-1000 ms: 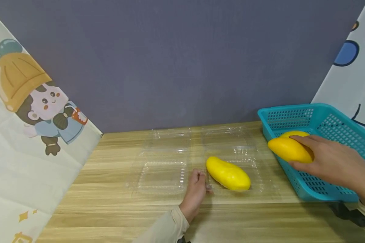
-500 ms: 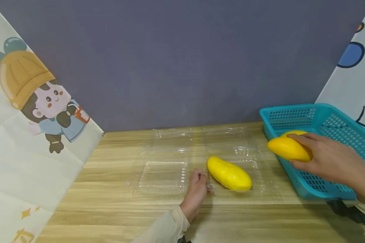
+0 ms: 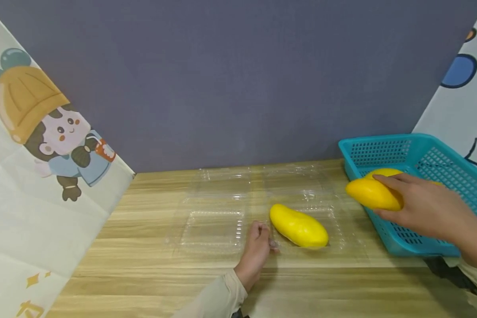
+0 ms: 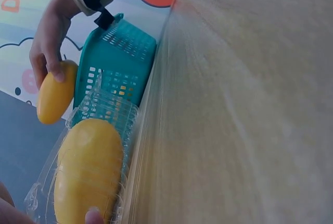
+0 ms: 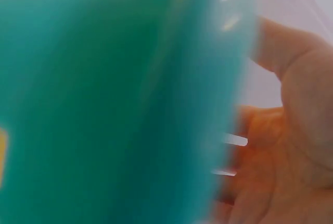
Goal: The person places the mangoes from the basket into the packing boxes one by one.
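My right hand (image 3: 427, 205) holds a yellow mango (image 3: 373, 194) over the near left rim of the teal basket (image 3: 415, 254). In the right wrist view, the blurred basket wall (image 5: 130, 104) hides that mango. A second mango (image 3: 300, 227) lies slantwise in the front tray of an opened clear plastic clamshell box (image 3: 335, 221). My left hand (image 3: 255, 251) pinches the left front edge of this box, beside the mango. The left wrist view has the boxed mango (image 4: 88, 172) up close, with my thumb tip (image 4: 93, 216) low in front of it.
Another opened clear box (image 3: 212, 229) lies on the wooden table (image 3: 143, 265), left of my left hand. More yellow fruit (image 3: 385, 172) shows in the basket behind my right hand. A grey panel (image 3: 230, 88) closes off the back, and printed sheets (image 3: 16, 198) flank the sides.
My right hand has shifted slightly left with its mango, uncovering a bit more yellow in the basket behind it. The left hand and the boxed mango have stayed in place.
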